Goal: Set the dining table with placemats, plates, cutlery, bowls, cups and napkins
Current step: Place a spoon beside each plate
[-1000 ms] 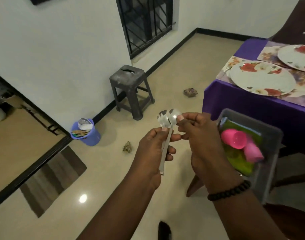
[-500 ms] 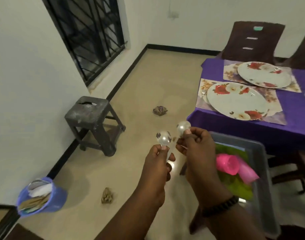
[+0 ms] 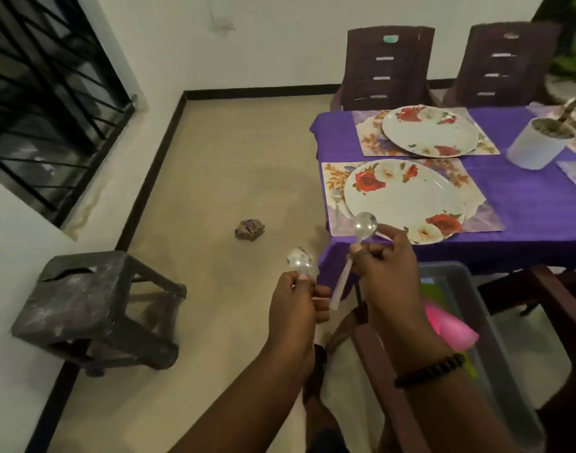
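Head view shows each hand pinching its own spoon: the left hand holds one spoon upright, and the right hand has carried the other spoon, separated from it moments ago, up toward the counter. Beyond, the near plate sits on its placemat with a fork at its left, so I judge a spoon goes beside it next.

arms: bare, no sleeves | right wrist: black beaded bracelet | left wrist: bare
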